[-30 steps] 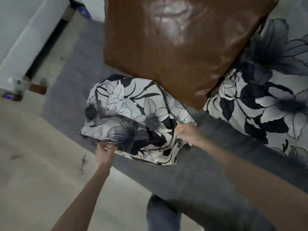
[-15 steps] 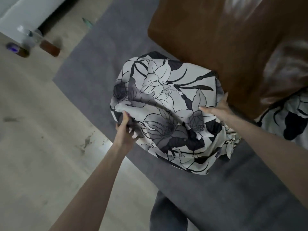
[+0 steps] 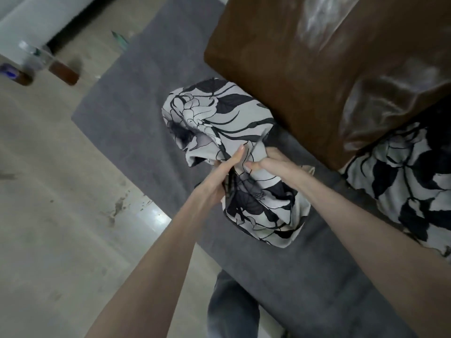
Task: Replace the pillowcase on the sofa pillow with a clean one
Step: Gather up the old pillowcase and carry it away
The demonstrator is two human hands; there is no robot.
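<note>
Pillowcase (image 3: 234, 132) fabric, in a black-and-white floral print, is bunched between both hands at the middle of the bundle, and that meeting point is what the next move turns on. The left hand (image 3: 219, 176) comes in from seven o'clock with its fingers (image 3: 238, 154) fairly straight, thumb hidden behind the cloth, so whether it pinches or only presses the fold I cannot tell. The right hand (image 3: 268, 164) comes in from four o'clock and its fingers are curled into the cloth, gripping a gathered fold just beside the left fingertips.

From the fingers outward, the floral pillow's long axis runs from eleven o'clock to five o'clock: one rounded end swells away from the hands toward eleven, the other hangs toward five below the wrists. Both hands sit equally near the mid-seam. The bundle rests on the grey sofa seat (image 3: 136, 98), its far edge touching the brown leather cushion (image 3: 292, 69) at one o'clock. A second floral pillow (image 3: 402, 181) lies at three o'clock, apart from the hands.
</note>
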